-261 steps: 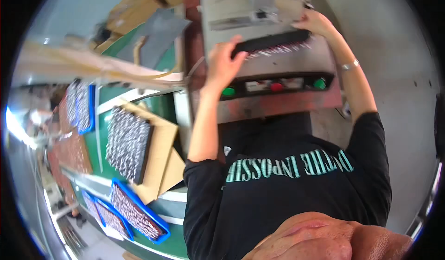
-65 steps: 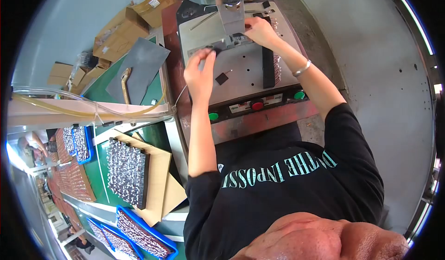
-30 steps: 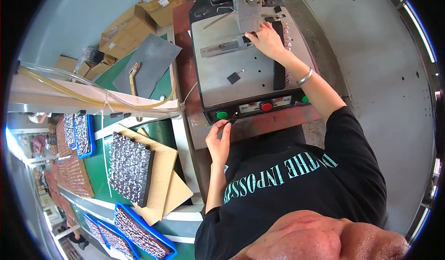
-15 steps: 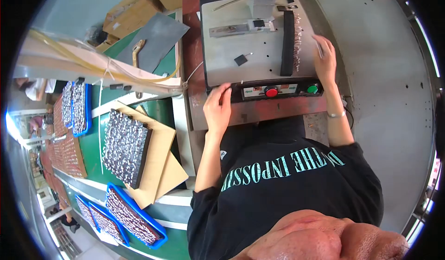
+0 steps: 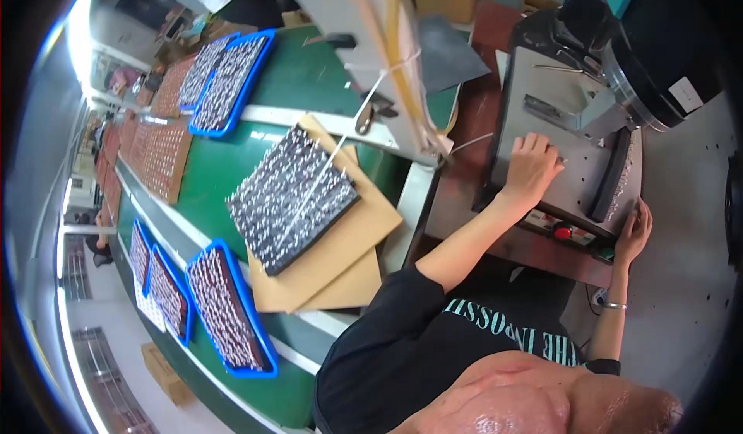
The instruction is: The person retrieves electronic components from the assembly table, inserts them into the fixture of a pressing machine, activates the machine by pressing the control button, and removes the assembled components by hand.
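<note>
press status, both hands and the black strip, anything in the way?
Left hand over plate, grip unclear. Right hand at plate's near right corner. Black strip lying on plate. Press head overhangs far side.

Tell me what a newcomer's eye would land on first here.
Probably the white-flecked black slab on tan boards, with bright blue trays above and below it in view. Next, the red button on the machine, with the left hand just above and the right hand beyond.
</note>
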The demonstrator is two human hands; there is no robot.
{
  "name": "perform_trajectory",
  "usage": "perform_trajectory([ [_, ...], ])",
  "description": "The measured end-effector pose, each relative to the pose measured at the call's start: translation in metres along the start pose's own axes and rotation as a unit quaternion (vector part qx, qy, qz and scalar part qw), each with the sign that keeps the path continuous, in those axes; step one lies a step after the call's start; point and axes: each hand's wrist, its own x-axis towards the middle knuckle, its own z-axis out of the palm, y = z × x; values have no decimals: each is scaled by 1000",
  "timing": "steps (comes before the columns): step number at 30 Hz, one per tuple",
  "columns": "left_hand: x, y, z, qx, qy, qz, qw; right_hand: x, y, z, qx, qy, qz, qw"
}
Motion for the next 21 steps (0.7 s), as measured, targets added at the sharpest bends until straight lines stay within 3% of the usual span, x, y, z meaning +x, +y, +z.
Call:
perform_trajectory([
  [1, 5, 4, -8, 3, 36, -13, 999, -3, 2, -1, 3, 5, 2, 1000],
  [4, 24, 18, -32, -161, 96, 15, 982, -7, 7, -2, 20, 9, 18, 1000],
  [5, 33, 30, -56, -298, 79, 13, 951, -9, 5, -1, 13, 14, 41, 999],
  [6, 38, 50, -82, -407, 40, -58, 911, -10, 7, -1, 12, 15, 37, 999],
  [7, 40, 66, -101, -597, 20, -136, 791, -8, -16, -7, 21, 16, 75, 997],
  [8, 48, 74, -120, -653, -22, -82, 753, -5, -22, -8, 9, 15, 75, 997],
  [9, 62, 78, -137, -675, -57, 48, 734, -9, -19, -7, 20, 33, 75, 996],
  [11, 87, 88, -151, -726, -113, 257, 628, -6, -27, -8, -43, 56, 42, 997],
  [12, 88, 75, -183, -783, -270, 143, 543, -6, -34, -9, -35, 71, 62, 995],
  [13, 94, 78, -197, -792, -308, 132, 510, -8, -32, -7, -4, 73, 74, 995],
  [21, 80, 130, -197, -799, -322, 139, 488, -10, -29, -8, -36, 93, 63, 993],
])
